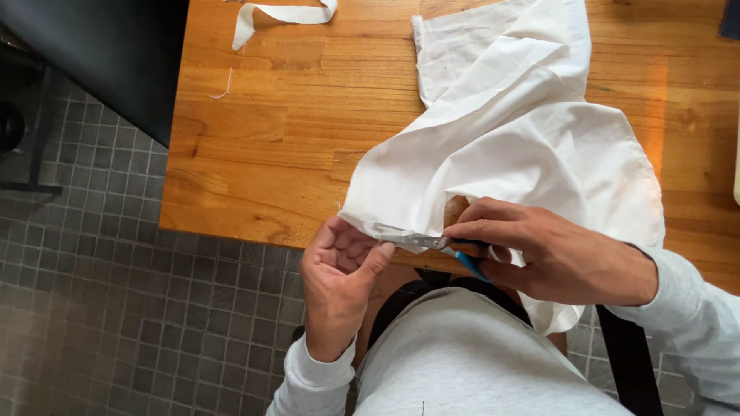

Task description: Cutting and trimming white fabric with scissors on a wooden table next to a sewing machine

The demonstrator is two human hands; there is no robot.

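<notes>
Right now your right hand (551, 254) is closed on the scissors (432, 244), mid-cut along the white cloth (524, 146) at the table (254, 154) edge, left hand (339, 277) pinching it taut; next, feed steadily

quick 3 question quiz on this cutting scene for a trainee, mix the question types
1. True or false: the right hand holds blue-handled scissors at the edge of the white cloth.
2. What does the left hand do? A) rests flat on the wooden table B) pinches the cloth edge by the blades C) holds a pencil
3. Fill in: a loose white fabric strip lies at the table's ____ edge.

Key: 1 true; 2 B; 3 far
</notes>
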